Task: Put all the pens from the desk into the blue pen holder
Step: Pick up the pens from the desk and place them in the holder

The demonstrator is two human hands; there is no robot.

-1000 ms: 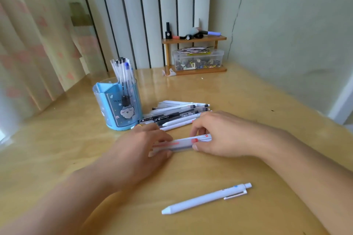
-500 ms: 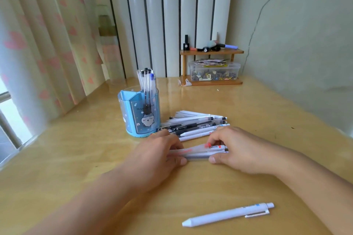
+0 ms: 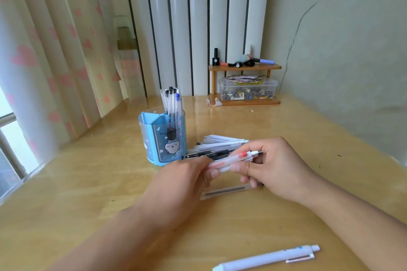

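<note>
Far right on the wooden desk [image 3: 297,138]: a small wooden shelf [image 3: 244,67] against the wall. A black bottle [image 3: 215,57] stands upright at its left end; other small items lie along its top. Beneath, a clear plastic box [image 3: 247,90] holds mixed small pieces. Left: a heart-patterned curtain [image 3: 44,50]. Far centre: white vertical panels [image 3: 198,28]. Right wall [image 3: 352,50] shows a crack.

A blue pen holder [image 3: 162,138] stands upright on the table, a cartoon cat on its front, with several clear pens [image 3: 171,103] upright in its back compartment. Just right of it lies a loose pile of white and black pens [image 3: 217,148]. A clear pen with red markings [image 3: 234,159] is lifted above the table (held with another pale pen). One clear pen [image 3: 226,190] lies beneath it, and a white clip pen [image 3: 267,258] lies apart, nearest the camera.
</note>
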